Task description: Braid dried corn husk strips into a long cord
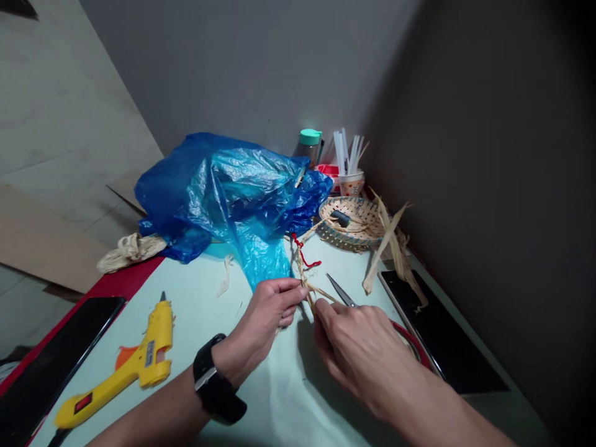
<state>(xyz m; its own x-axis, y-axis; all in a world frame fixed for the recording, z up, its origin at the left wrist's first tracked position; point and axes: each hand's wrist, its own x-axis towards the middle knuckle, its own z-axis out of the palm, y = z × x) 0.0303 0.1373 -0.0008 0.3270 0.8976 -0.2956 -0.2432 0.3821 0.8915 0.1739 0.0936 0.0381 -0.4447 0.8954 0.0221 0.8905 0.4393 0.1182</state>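
A braid of dried husk strips (302, 266) runs from the woven basket toward me, with its loose strands fanning out between my hands. My left hand (274, 304), with a black watch on the wrist, pinches the braid at its near end. My right hand (358, 341) has its fingers closed on a strand just to the right. A red cord (302, 248) lies against the upper part of the braid. Scissors (342, 290) with red handles lie on the table, partly hidden behind my right hand.
A yellow glue gun (135, 372) lies at left. Behind stand a blue plastic bag (228, 186), a woven basket (367, 214) holding a dark spool, a cup of glue sticks (351, 183) and a teal-lidded jar (310, 146). Dry husks (393, 245) hang over a black panel (442, 335) at right.
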